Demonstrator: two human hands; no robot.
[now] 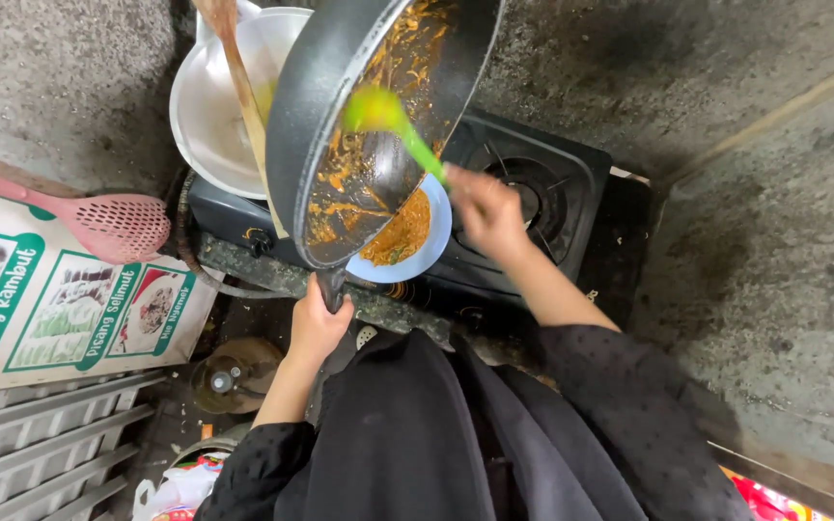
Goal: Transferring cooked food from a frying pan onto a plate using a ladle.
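Item: dark frying pan, tilted over the blue plate on the stove, left hand clamped on its handle, right hand closed on a green spatula; scraping is best kept low, over the plate's centre.

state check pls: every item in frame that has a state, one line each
Black frying pan: tilted steeply over the plate, smeared with orange sauce.
Green spatula: blurred, head inside the pan.
Blue plate: on the stove, holding orange saucy food.
Left hand: gripping the pan handle.
Right hand: gripping the spatula.
Gas stove: right burner bare, no flame visible.
White wok: wooden spoon inside.
Pink skimmer: lying unused.
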